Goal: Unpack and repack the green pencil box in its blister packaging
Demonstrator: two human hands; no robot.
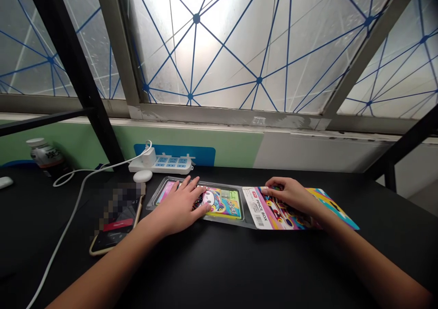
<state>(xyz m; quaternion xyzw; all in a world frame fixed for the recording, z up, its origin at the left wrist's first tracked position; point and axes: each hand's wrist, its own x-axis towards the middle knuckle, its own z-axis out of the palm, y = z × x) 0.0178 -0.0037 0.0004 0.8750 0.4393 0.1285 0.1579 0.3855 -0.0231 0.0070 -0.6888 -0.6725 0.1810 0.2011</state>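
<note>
A colourful pencil box (223,202) with a cartoon print lies in a clear plastic tray (247,218) on the black table. My left hand (179,206) rests over the box's left half, fingers spread and flat, hiding part of the print. To the right, joined to or touching the tray's edge, lies a printed cardboard card (257,208) marked "PENCIL BOX" with a barcode. My right hand (290,194) is bent over the card's upper edge, thumb on its face and fingers curled, gripping it. My wrist covers some of the card.
A phone (118,227) in a pale case lies left of my left forearm. Behind it are a round white object (143,176) and a white power strip (171,164) with a plugged-in cable (80,195). A bottle (48,157) stands far left. Black frame posts (77,72) flank the window.
</note>
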